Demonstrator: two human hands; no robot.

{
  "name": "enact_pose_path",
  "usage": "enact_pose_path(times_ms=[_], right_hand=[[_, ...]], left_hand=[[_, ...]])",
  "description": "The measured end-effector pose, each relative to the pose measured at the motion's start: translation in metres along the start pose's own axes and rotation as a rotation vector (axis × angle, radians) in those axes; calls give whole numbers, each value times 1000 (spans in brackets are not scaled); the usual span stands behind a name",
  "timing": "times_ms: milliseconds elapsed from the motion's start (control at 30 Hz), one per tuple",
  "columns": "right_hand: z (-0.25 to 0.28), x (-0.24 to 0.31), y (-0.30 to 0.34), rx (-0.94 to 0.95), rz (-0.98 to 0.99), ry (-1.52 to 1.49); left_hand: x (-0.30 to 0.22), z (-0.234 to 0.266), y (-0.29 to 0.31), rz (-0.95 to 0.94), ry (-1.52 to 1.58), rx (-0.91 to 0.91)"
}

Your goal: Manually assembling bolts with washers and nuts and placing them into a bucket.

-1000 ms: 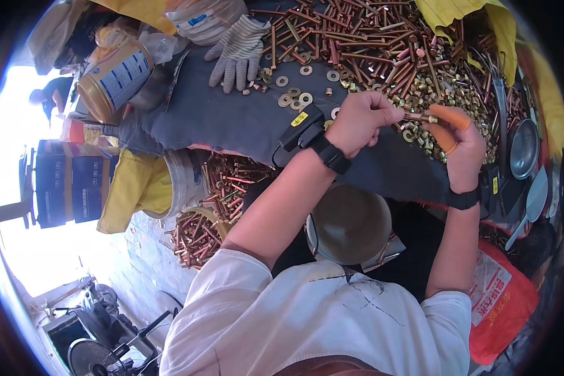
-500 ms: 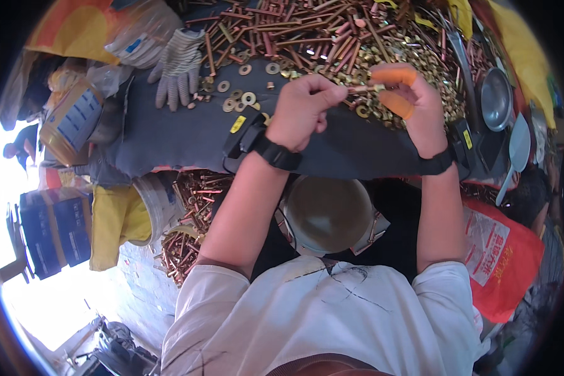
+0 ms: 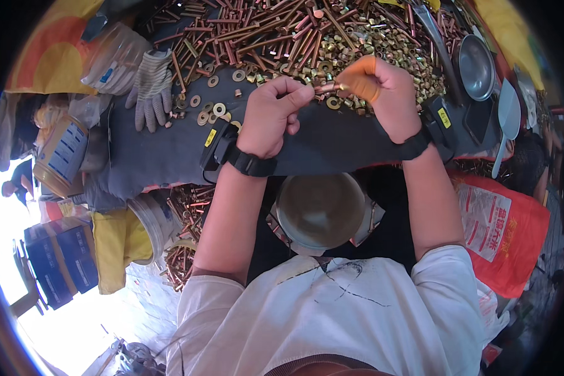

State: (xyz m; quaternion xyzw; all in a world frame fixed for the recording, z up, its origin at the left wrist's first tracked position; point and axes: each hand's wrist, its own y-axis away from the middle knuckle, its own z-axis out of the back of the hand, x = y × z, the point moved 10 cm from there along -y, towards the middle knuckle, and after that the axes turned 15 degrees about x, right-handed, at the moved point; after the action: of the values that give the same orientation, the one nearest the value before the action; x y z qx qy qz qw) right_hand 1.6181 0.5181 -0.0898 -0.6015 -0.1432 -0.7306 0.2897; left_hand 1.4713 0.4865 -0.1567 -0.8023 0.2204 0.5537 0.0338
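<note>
A copper-coloured bolt (image 3: 324,88) is held up over the near edge of a heap of hardware. My left hand (image 3: 271,116) pinches one end of it between thumb and forefinger. From the other side my right hand (image 3: 391,94), with orange covers on its thumb and forefinger, closes on the bolt's far end. Those fingertips hide whatever sits at that end. Behind both hands spread many loose bolts (image 3: 263,37) and, toward the right, a pile of small brass-coloured nuts (image 3: 413,72). Flat washers (image 3: 219,109) lie left of my left hand.
A striped glove (image 3: 151,91) lies on the dark table cover (image 3: 338,141) at left. A metal bowl-shaped scoop (image 3: 476,66) and a pale blue scoop (image 3: 509,113) are at right. Below the table edge stand a round bucket (image 3: 319,210) and a red bag (image 3: 514,232).
My right thumb and forefinger, apart around a brass-coloured nut at the bolt's end before, have closed there. Both hands and the bolt appear further left in the view, which has shifted.
</note>
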Motion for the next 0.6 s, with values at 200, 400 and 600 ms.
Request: enact_pose_path(times_ms=[200,400,600], right_hand=[[-6,14,-6,40,237,-207],[6,-8,1,-126,-60,-109],[13,-13,5,-91,-24,-49]], left_hand=[[3,-4,-1,-5,130,54],[3,-4,0,-13,121,43],[5,-8,-1,-12,136,60]])
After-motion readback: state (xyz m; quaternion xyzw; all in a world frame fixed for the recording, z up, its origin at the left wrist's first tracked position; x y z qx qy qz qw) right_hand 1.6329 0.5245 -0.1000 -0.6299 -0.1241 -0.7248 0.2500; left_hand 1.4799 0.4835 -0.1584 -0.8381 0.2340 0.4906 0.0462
